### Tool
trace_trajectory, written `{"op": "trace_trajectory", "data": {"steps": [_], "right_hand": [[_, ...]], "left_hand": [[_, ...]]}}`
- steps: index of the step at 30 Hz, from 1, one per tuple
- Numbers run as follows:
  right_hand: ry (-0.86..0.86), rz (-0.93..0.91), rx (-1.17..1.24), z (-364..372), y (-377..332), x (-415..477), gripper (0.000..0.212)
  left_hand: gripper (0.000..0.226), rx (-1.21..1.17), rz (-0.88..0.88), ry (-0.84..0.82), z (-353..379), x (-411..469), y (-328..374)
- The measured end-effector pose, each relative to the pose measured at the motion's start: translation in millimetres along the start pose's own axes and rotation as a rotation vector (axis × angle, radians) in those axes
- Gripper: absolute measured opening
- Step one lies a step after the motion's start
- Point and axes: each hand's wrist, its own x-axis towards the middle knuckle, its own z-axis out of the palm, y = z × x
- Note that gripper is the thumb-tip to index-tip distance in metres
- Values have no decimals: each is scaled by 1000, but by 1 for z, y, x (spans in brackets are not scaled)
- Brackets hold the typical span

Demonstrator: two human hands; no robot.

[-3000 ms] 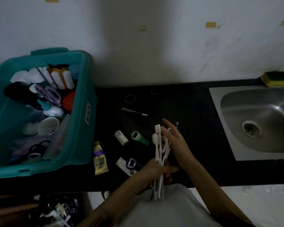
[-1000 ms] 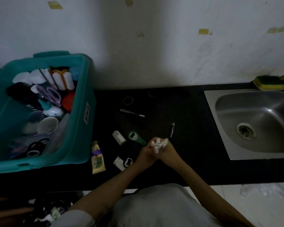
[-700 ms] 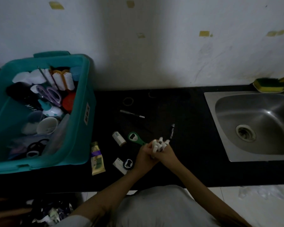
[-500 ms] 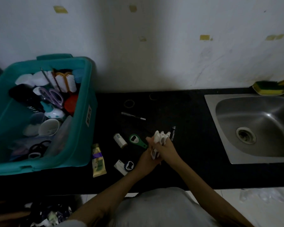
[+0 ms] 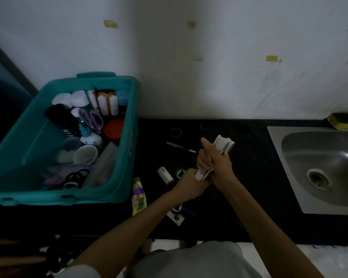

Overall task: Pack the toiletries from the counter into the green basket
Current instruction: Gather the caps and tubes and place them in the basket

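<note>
A bundle of white toothbrushes point(image 5: 223, 146) is held over the black counter point(image 5: 249, 177), heads pointing up and to the right. My right hand point(image 5: 214, 159) grips the bundle around its middle, thumb up. My left hand point(image 5: 189, 182) holds the lower ends of the handles. The green basket point(image 5: 127, 177) stands at the left, holding several toiletries: scissors, rollers, a cup, a black tube. On the counter lie a yellow tube point(image 5: 138, 195), a small white bottle point(image 5: 165, 175), a green opener point(image 5: 180, 173), a pen-like stick point(image 5: 180, 147) and a blue-and-white opener point(image 5: 179, 214).
A steel sink point(image 5: 319, 167) fills the counter's right part, with a yellow-green sponge point(image 5: 345, 122) at its back corner. Two thin rings point(image 5: 175, 132) lie near the wall. The wall rises directly behind the counter.
Both hands, clasped around the toothbrush bundle, have lifted it away from the counter's front edge toward the wall; more of the brush heads now stick out above my right hand.
</note>
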Motion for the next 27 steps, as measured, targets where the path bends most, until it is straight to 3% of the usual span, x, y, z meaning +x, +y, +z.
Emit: {"op": "trace_trajectory", "data": {"steps": [8,15,21,27], "right_hand": [[-133,-103,28,92,-15,-1,53],[-275,-151,-11,174,-7,-2,49],[-242,-136,-34,236,25,12,43],[-248,-162,-37,277,52,32,51]], "left_hand": [[24,26,160,57,-78,-51,43],[38,-29,240,156,-147,-89,39],[41,-7,249,167,-213,-100,25],[45,-3,346,184,-262,-97,8]]}}
